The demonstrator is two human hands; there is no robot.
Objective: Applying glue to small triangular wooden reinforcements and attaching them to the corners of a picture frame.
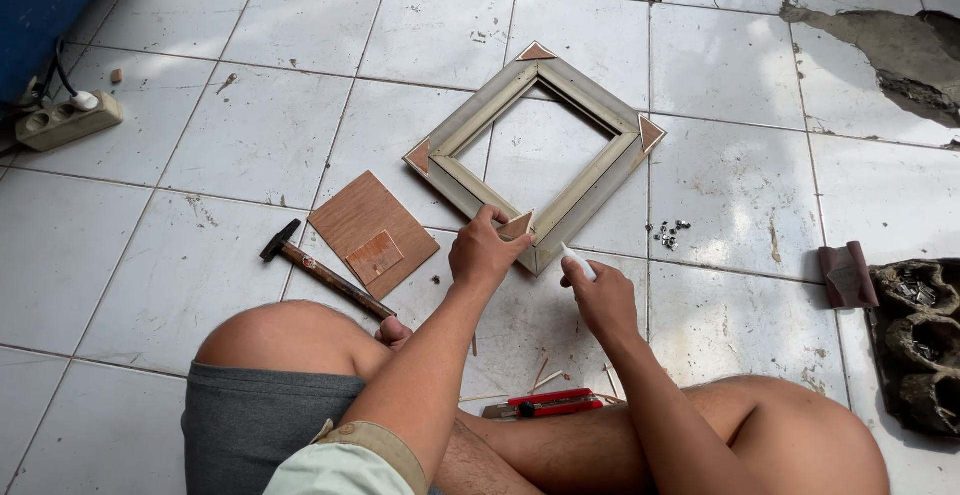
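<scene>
Pinching a small wooden corner triangle [518, 225] with my left hand [483, 253], I press it onto the near corner of the grey picture frame [590, 180], which lies flat on the tiled floor [740, 195]. My right hand [600, 295] is closed around a small white tube [578, 261]. I judge the frame light, stiff, best steadied at its corners. A hammer [322, 269] and plywood square [372, 233] lie toward the floor's left side, on hard, cracked, dusty tiles.
</scene>
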